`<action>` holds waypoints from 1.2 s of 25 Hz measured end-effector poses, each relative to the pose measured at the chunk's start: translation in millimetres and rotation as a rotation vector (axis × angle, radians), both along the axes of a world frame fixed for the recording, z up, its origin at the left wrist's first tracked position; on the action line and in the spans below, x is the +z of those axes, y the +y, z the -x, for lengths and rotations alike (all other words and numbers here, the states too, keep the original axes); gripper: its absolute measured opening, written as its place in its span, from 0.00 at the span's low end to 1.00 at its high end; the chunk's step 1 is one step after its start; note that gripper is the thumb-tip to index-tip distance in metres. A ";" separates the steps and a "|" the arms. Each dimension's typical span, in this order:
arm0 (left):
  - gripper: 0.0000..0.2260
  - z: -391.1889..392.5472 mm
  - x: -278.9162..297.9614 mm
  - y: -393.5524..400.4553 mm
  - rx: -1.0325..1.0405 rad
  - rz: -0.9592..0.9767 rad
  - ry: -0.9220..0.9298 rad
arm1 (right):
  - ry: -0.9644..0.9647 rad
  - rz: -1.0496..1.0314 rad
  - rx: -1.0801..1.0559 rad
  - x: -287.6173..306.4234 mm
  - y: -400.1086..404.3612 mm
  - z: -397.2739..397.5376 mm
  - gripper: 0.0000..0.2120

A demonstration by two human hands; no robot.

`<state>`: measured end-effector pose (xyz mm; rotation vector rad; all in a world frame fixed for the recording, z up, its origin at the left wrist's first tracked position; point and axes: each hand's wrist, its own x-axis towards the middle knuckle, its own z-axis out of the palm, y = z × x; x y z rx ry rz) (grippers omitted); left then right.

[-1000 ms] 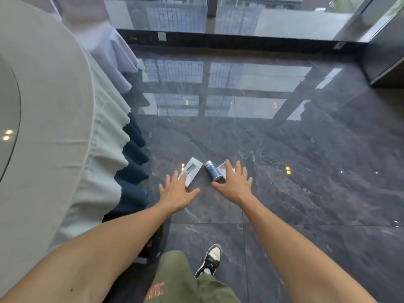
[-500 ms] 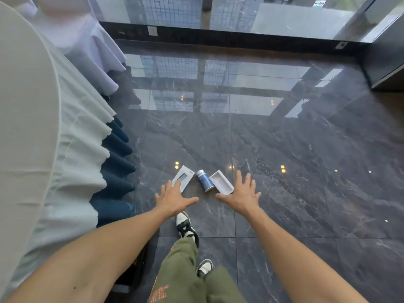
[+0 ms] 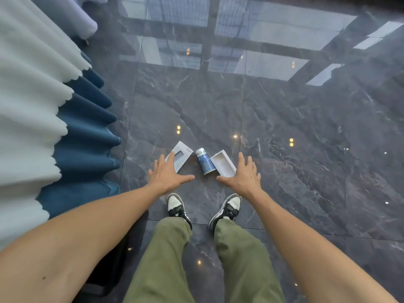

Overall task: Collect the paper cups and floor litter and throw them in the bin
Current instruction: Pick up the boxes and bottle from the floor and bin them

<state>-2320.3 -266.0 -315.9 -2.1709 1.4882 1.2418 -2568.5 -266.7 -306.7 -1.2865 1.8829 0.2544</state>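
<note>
Three pieces of litter lie together on the dark marble floor in front of my shoes. A flat white box lid (image 3: 183,155) is on the left, a blue can (image 3: 205,164) lies on its side in the middle, and an empty white box tray (image 3: 223,163) is on the right. My left hand (image 3: 167,176) hangs spread above the near edge of the lid, holding nothing. Beside the tray's near right corner hovers my right hand (image 3: 243,176), fingers apart and empty. No paper cup or bin is in view.
A round table's white cloth with a blue pleated skirt (image 3: 85,136) hangs at the left, close to my left arm. A second white-draped piece (image 3: 85,20) stands at the far left. My shoes (image 3: 227,209) stand just behind the litter. A dark object (image 3: 109,272) sits under the table edge.
I have stepped up to the litter and the view has tilted down; both feet now stand behind it. Both hands have stayed spread and empty over the pieces.
</note>
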 end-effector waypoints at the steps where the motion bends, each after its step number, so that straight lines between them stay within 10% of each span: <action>1: 0.55 2.4 -24.9 -4.5 0.008 -0.001 0.002 | -0.007 -0.006 -0.003 -25.3 -4.9 2.0 0.58; 16: 0.61 3.8 -471.8 -76.0 0.033 -0.045 -0.167 | 0.187 -0.009 -0.064 -486.6 -73.4 38.1 0.41; 30: 0.49 -4.5 -538.7 -72.9 0.185 -0.111 -0.092 | -0.006 -0.088 -0.347 -540.1 -60.5 49.3 0.19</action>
